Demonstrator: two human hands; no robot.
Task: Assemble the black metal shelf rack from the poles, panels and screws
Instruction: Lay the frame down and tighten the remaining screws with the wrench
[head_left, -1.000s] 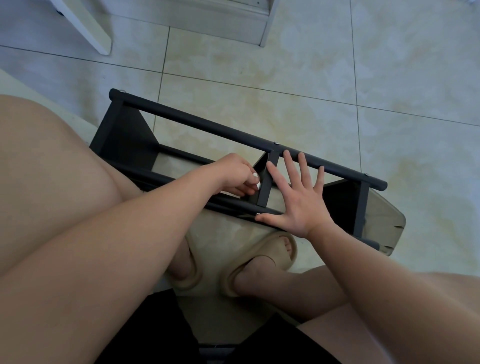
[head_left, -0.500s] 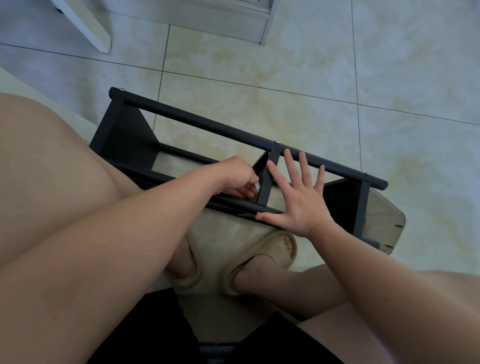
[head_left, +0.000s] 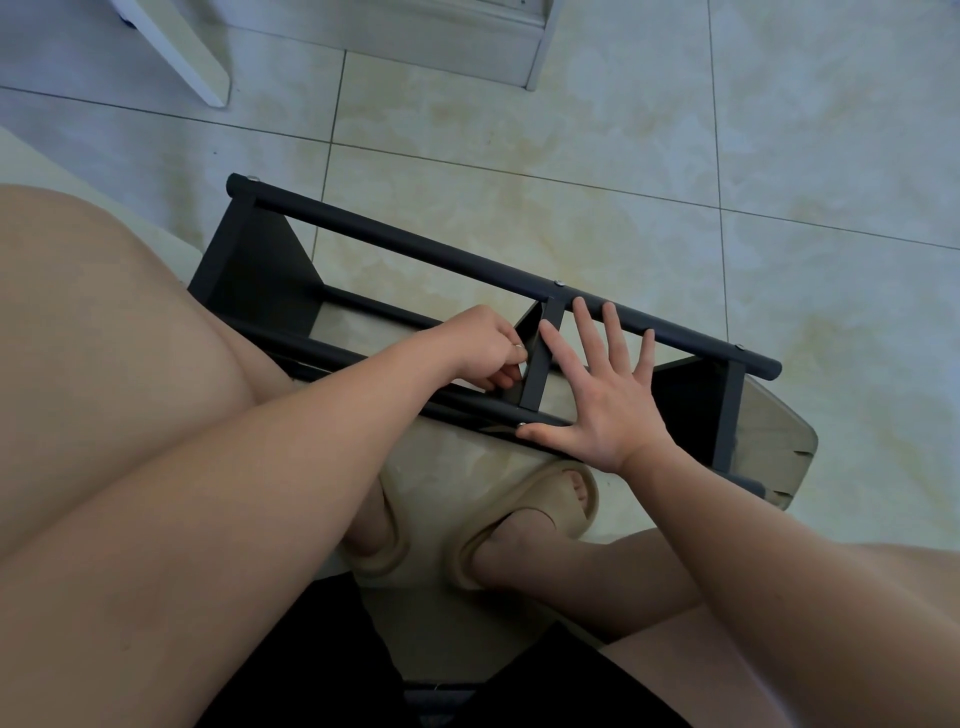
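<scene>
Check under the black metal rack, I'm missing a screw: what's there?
Through the open black frame only pale floor tile shows; a pale board sticks out at its right end. Its dark panels cover the rest.

Single head view, looking steeply down from seated height, close over lap, floor beyond.

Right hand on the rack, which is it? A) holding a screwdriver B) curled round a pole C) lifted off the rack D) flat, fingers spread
D: the right hand lies open across the rack, fingers straight and spread, nothing in it.
</scene>
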